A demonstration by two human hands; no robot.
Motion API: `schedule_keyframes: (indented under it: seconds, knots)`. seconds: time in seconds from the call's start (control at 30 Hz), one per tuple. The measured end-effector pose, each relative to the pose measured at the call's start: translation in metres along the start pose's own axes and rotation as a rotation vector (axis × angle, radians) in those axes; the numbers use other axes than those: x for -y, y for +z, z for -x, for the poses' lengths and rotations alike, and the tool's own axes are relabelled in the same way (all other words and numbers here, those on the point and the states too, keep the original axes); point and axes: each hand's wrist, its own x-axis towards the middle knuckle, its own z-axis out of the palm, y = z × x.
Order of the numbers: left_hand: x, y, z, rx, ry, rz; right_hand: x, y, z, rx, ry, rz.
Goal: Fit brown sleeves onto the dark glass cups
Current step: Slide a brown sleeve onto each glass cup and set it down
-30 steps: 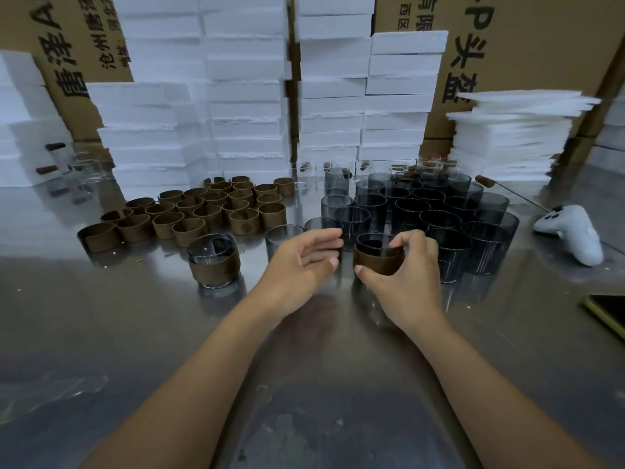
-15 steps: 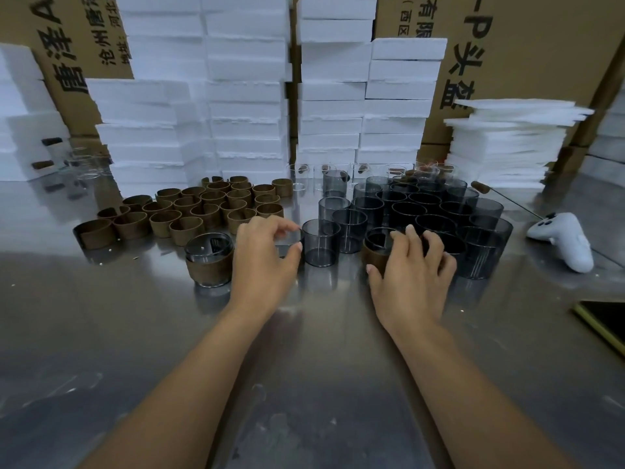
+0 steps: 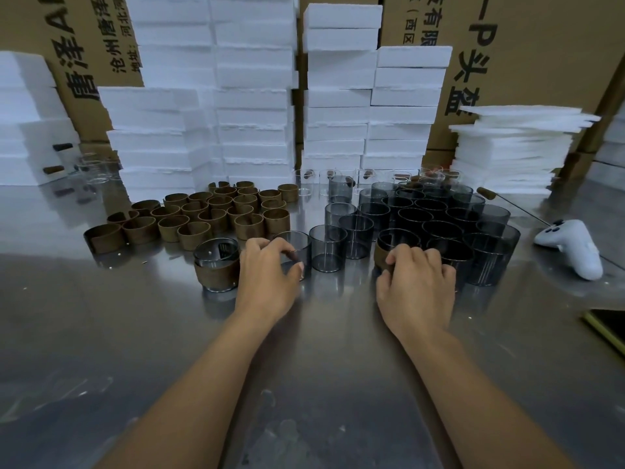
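- Here the left hand [image 3: 267,279] curls its fingers [image 3: 269,246] over the rim of a bare cup [image 3: 299,243], with the thumb on the near wall. It grips that cup, which stands upright on the table [image 3: 304,384].
- The right hand [image 3: 417,289] has its fingers [image 3: 406,253] curled over the top of a sleeved cup [image 3: 389,236] and holds it from above. The brown sleeve [image 3: 380,258] shows just left of the knuckles, wrapped round the glass, and the thumb points down on the near side.
- Between the two hands stands another dark cup [image 3: 327,248], upright and without a sleeve, just beside the one in the left hand.
- Just left of the left hand stands a second sleeved cup [image 3: 216,265], upright, with its band round the lower part and the glass rim showing above.
- Beyond the left hand, loose sleeves [image 3: 209,211] stand on edge in a tight cluster.
- Beyond and to the right of the right hand, many dark cups [image 3: 439,218] stand packed together, wall to wall.
- Behind those cups, a row of clear glasses [image 3: 304,179] runs along the foot of the stacks.
- Well to the right of the right hand lies a white controller [image 3: 571,248], and a thin stick with a brown handle [image 3: 487,194] lies behind it.
- At the far right edge a flat thing with a yellow rim [image 3: 608,324] is partly cut off.
- Farthest back stand stacks of white foam blocks [image 3: 253,96], a pile of foam sheets [image 3: 514,147] and printed cardboard boxes [image 3: 541,45].
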Motion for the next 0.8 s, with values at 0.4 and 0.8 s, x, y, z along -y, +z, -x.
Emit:
schedule_keyframes:
  seconds: [0.4, 0.8]
  knots:
    - [-0.024, -0.010, 0.000, -0.239, 0.186, 0.229, 0.006, 0.005, 0.007, 0.054, -0.158, -0.671]
    - [-0.043, -0.010, 0.016, 0.126, 0.381, 0.447, 0.021, 0.002, 0.011, 0.155, -0.038, -1.120]
